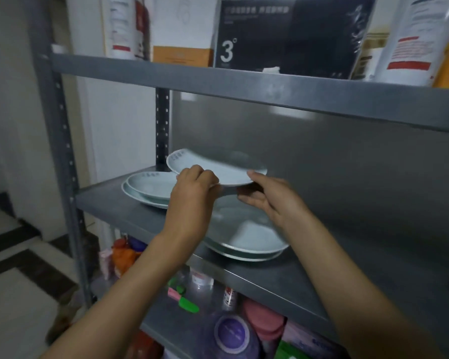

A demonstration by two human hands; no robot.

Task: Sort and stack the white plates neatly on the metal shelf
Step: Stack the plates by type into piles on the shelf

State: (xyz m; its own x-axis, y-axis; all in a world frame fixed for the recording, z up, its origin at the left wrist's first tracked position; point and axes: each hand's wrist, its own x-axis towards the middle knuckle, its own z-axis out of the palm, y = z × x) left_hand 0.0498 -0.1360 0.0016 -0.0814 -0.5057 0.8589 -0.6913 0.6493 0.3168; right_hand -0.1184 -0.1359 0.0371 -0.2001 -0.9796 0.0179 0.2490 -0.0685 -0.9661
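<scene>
Grey metal shelf [130, 203] bore two two-plate stacks; left hand [192, 187] and right hand [267, 195] gripped a fifth plate [218, 167], level, long axis left-right.

white plate [218, 169] aloft above shelf stacks [254, 242]

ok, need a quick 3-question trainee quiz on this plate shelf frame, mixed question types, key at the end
1. True or false: the lifted plate is held by both the left hand and the right hand.
2. Multiple choice: where does the nearer stack of plates sit? A) on the top shelf beside the dark box B) on the middle shelf below the hands C) on the floor
3. Fill in: the plates at left are a stack of ___ plates, as far as the view shows.

Key: 1 true; 2 B; 3 two
</scene>
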